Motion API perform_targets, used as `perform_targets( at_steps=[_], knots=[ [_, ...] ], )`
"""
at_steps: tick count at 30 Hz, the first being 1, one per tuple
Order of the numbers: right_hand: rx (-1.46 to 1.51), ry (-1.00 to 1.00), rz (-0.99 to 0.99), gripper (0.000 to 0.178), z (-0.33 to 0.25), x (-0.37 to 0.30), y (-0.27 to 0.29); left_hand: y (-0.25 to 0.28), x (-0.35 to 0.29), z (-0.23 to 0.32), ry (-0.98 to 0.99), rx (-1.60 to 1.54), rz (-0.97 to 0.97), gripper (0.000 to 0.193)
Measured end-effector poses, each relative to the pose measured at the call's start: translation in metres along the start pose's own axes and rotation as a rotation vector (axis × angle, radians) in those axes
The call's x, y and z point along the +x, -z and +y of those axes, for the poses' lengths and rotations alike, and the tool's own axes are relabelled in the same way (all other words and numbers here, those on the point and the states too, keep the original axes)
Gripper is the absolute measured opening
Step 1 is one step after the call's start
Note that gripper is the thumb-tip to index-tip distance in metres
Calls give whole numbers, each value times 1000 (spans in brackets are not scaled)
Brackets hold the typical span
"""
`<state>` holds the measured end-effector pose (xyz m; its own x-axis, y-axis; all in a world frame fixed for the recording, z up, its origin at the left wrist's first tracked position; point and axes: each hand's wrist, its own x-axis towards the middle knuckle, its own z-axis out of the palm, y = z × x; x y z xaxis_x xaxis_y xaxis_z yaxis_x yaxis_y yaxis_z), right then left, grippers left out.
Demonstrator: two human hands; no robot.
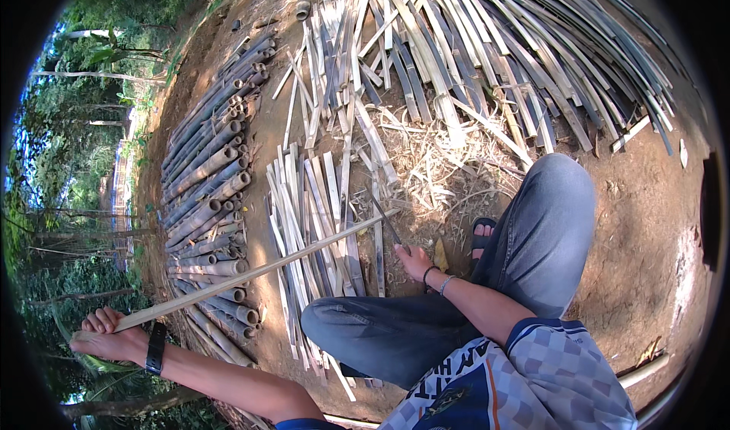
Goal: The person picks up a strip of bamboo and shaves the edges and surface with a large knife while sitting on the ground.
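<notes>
My left hand (110,334) is wrapped round one end of a long, pale bamboo strip (251,272), out at the far left. The strip slants up to the right across my view, and its other end lies just in front of my right hand. In my right hand (415,263) I grip a knife (385,218) with a narrow dark blade, its handle mostly hidden by my fingers. The blade points away from me and crosses the strip near its far end; whether it touches the strip I cannot tell.
Curled shavings (437,164) cover the ground ahead. Split bamboo strips (487,34) spread at the far right, with more strips (304,202) beside my bent knee. Cut bamboo poles (205,164) lie stacked on the left. A sandalled foot (482,236) rests near the shavings.
</notes>
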<state>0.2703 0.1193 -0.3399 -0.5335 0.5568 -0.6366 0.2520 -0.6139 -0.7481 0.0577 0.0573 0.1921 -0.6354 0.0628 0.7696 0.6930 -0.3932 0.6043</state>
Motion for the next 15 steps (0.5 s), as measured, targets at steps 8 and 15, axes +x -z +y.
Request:
perform_targets(
  at_steps=[8,15],
  knots=[
    [-37,221,-122,44,2,-1,-1,-2,-2,0,22,-54,-18,50],
    [-90,251,-97,48,-19,-22,-10,-2,-3,5,12,-3,-35,50]
  ],
)
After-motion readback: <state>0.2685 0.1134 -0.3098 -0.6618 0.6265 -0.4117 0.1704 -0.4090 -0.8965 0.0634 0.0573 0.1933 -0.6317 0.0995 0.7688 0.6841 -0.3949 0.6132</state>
